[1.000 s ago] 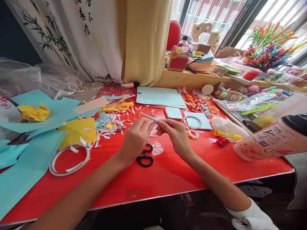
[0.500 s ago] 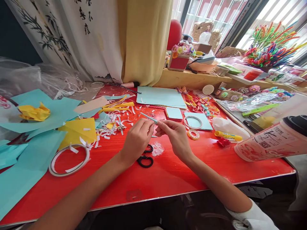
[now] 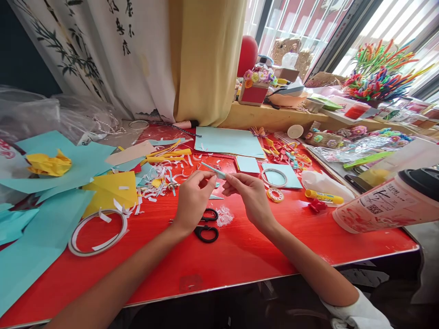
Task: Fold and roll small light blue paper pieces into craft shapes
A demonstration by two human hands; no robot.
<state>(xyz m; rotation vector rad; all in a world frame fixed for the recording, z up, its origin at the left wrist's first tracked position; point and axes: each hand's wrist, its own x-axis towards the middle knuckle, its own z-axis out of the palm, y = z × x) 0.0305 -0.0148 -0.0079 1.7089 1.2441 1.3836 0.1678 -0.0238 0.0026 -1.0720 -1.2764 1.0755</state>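
Above the middle of the red table, my right hand (image 3: 252, 197) pinches the lower right end of a thin, light blue paper roll (image 3: 209, 167). The roll slants up to the left. My left hand (image 3: 194, 201) has its thumb and forefinger closed at the near side of the same roll; its other fingers are curled and mostly hidden. Black-handled scissors (image 3: 206, 234) lie below, partly covered by my left wrist. Beside them sits a small heap of white shreds (image 3: 225, 215).
To the left lie a large tape roll (image 3: 72, 244), yellow paper (image 3: 115, 189), blue sheets (image 3: 51, 219) and paper scraps (image 3: 154, 180). Blue paper stacks (image 3: 228, 140), another tape ring (image 3: 263, 178), a glue stick (image 3: 324, 196) and a lidded cup (image 3: 380, 205) are behind and right.
My left hand's fingers have shifted slightly left and down along the roll, and more of the scissors shows. My right hand keeps its pinch. The view has tilted a little.
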